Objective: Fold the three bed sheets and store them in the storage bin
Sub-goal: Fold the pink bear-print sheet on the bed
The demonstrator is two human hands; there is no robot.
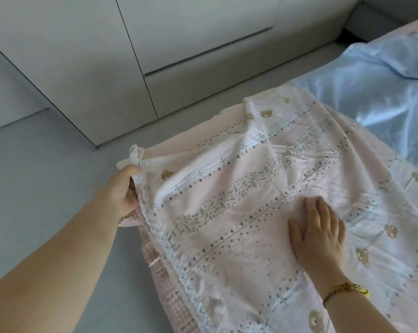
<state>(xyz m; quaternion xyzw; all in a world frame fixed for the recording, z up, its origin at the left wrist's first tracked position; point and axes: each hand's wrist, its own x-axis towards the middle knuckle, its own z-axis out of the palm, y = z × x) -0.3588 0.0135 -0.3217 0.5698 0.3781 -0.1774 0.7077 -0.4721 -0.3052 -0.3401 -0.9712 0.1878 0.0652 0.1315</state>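
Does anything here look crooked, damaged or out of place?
Nothing damaged. The pink bear-print sheet lies wrinkled, its corner bunched in the left hand while the right hand rests flat on it; normal for folding.

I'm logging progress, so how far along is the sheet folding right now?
Nothing looks finished: no folded sheet is in view. In hand: the left hand grips an edge of the pink printed sheet while the right hand presses it flat. Left: the blue sheet lies unfolded beyond.

2 hands: left hand [125,191], right hand [318,234]. 3 fabrics: 1 pink sheet [227,212] centre, 1 blue sheet [371,92] at 2 o'clock, 1 plaid cloth [155,255] at 7. 1 bracelet [347,288] at 5. 1 cabinet [83,56] at 11.
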